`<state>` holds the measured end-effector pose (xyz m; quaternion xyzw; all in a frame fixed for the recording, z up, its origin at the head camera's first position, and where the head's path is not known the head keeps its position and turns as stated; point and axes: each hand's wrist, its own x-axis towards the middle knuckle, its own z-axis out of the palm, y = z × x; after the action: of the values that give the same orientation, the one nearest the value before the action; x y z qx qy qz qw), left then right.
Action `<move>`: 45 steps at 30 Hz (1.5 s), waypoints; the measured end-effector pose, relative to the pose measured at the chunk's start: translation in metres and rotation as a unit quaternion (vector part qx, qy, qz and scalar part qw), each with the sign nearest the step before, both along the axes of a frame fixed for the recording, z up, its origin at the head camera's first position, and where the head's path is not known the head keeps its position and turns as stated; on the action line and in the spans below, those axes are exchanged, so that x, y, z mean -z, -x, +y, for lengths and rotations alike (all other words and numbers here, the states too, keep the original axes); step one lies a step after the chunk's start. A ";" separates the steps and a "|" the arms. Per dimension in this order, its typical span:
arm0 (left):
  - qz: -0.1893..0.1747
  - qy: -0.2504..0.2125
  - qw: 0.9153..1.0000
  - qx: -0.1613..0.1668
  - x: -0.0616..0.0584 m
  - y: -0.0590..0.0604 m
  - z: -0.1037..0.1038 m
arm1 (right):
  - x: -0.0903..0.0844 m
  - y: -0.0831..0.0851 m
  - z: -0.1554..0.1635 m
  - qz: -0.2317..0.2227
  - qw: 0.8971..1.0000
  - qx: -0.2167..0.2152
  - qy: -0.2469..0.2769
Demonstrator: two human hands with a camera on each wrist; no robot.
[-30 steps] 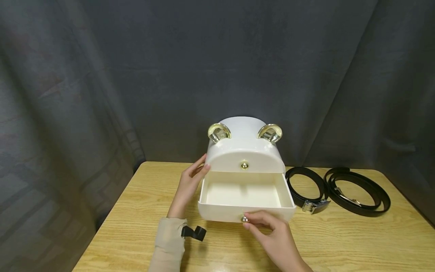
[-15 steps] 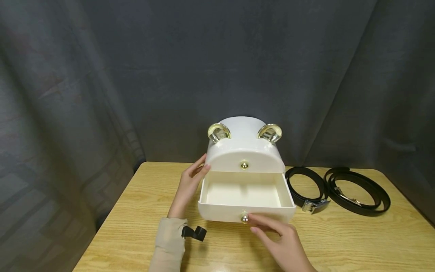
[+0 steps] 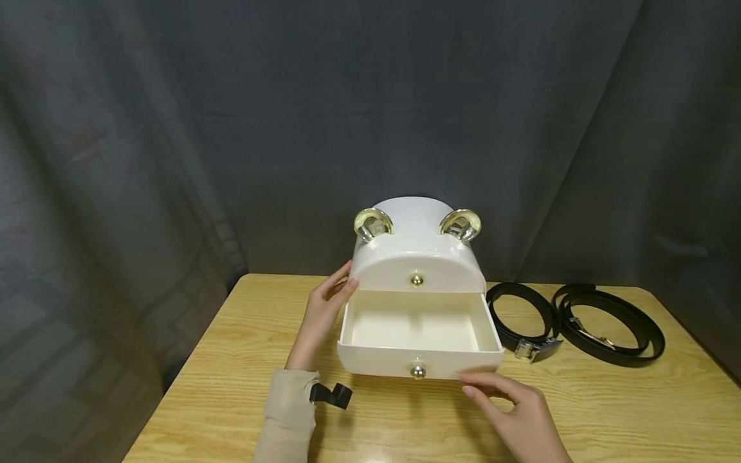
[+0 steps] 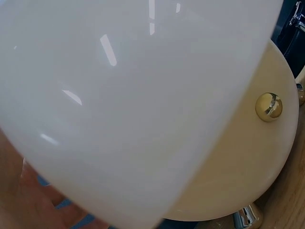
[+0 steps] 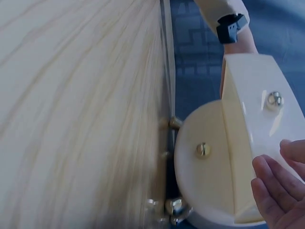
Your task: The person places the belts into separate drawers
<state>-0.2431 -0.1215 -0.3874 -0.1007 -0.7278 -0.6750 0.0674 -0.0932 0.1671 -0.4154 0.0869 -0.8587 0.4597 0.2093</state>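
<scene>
A white storage box [image 3: 413, 225] with two gold ears stands on the table, its lower drawer [image 3: 417, 362] pulled out and bare inside. My left hand [image 3: 321, 315] rests against the box's left side, thumb at the front edge; its fingers [image 4: 52, 205] show partly in the left wrist view. My right hand [image 3: 515, 408] is just off the right end of the drawer front, fingers extended and holding nothing; whether a fingertip touches it I cannot tell. The drawer's round knob [image 5: 275, 100] is free of any hand. A gold knob [image 3: 417, 280] also sits on the upper front.
Two coiled black belts lie right of the box: one belt [image 3: 518, 289] beside it, its silver buckle [image 3: 527, 350] facing front, the other belt [image 3: 642, 360] farther right. A black strap piece [image 3: 331, 395] is on the left sleeve. A dark curtain [image 3: 370, 128] hangs behind the wooden table [image 3: 231, 386].
My right hand has let go of the drawer knob and moved right along the drawer front. The left hand and the box have stayed where they were, the drawer still out.
</scene>
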 end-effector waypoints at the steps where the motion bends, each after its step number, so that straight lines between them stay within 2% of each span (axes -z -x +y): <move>1: 0.000 -0.001 1.000 0.000 0.000 0.000 0.000 | 0.000 0.000 0.003 -0.004 1.000 0.007 -0.002; 15: 0.003 0.001 1.000 -0.007 -0.001 -0.001 0.001 | 0.005 0.002 0.037 -0.043 0.993 0.073 -0.083; 23: -0.002 0.000 1.000 -0.003 -0.001 -0.002 0.000 | 0.009 0.011 0.063 -0.048 0.988 0.088 -0.115; 27: -0.002 -0.002 1.000 0.001 -0.001 -0.002 0.000 | 0.011 0.017 0.076 -0.045 0.988 0.093 -0.112; 37: -0.003 0.001 1.000 -0.004 -0.001 -0.002 0.002 | 0.017 0.035 0.110 0.003 0.992 0.049 -0.117; 45: -0.002 -0.001 1.000 -0.004 -0.001 -0.002 0.002 | 0.016 0.053 0.131 0.006 0.991 0.003 -0.131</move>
<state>-0.2411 -0.1197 -0.3863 -0.0963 -0.7280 -0.6753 0.0685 -0.1463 0.2980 -0.4310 0.1134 -0.9104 0.3422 0.2029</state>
